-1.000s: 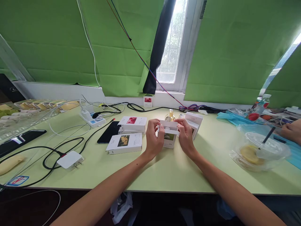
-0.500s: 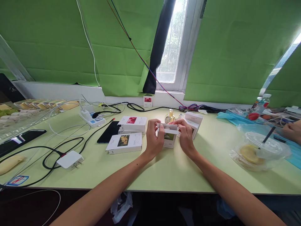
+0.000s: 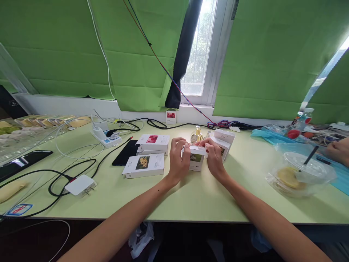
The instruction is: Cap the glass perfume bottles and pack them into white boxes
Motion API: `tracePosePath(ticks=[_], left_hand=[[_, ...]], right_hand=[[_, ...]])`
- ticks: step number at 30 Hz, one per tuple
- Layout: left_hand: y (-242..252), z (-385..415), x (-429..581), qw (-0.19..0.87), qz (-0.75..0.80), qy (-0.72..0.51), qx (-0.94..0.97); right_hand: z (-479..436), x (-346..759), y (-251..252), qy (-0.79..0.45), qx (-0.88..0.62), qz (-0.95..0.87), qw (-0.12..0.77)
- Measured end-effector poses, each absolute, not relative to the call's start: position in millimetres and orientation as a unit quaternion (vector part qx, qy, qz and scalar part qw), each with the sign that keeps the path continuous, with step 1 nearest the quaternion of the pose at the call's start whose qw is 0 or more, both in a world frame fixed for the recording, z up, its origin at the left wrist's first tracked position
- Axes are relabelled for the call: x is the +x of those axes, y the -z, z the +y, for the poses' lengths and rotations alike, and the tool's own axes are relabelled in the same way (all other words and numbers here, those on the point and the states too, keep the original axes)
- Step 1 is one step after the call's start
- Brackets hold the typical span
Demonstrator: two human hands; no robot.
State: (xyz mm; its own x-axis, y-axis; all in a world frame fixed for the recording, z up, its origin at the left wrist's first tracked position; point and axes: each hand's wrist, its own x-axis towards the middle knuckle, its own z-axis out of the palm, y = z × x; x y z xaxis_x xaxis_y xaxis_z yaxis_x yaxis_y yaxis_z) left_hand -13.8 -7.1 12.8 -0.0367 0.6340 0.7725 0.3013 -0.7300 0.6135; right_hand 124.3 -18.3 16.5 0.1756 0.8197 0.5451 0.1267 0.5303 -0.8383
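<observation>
A small white box (image 3: 195, 166) with a green plant photo on its front stands upright on the table. My left hand (image 3: 178, 163) is closed around the box's left side, thumb near the top edge. At the upper right, my right hand (image 3: 216, 158) pinches the box's top flap, its fingertips close to those of the left. Just behind are glass perfume bottles (image 3: 194, 138) with gold caps. White boxes (image 3: 225, 136) stand by my right hand, partly hidden by it. What is inside the held box cannot be seen.
White picture boxes (image 3: 156, 165) lie left of my hands, beside a dark tablet (image 3: 122, 156). Cables, a charger (image 3: 81, 185) and a power strip (image 3: 106, 138) spread farther left. On the right are a bagged drink cup (image 3: 302, 165) and another person's hand (image 3: 339, 150).
The box's top flap, raised with its inside showing before, is now folded down over the opening. My right fingers have shifted slightly left along it. My left hand has barely moved.
</observation>
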Motion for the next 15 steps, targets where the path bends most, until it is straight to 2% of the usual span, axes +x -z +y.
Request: tracePosePath(ticks=[15], left_hand=[[-11.9, -6.8, -13.6, 0.103, 0.342, -0.634, 0.686]], right_hand=[[-15.7, 124.3, -16.1, -0.252, -0.409, -0.596, 0.643]])
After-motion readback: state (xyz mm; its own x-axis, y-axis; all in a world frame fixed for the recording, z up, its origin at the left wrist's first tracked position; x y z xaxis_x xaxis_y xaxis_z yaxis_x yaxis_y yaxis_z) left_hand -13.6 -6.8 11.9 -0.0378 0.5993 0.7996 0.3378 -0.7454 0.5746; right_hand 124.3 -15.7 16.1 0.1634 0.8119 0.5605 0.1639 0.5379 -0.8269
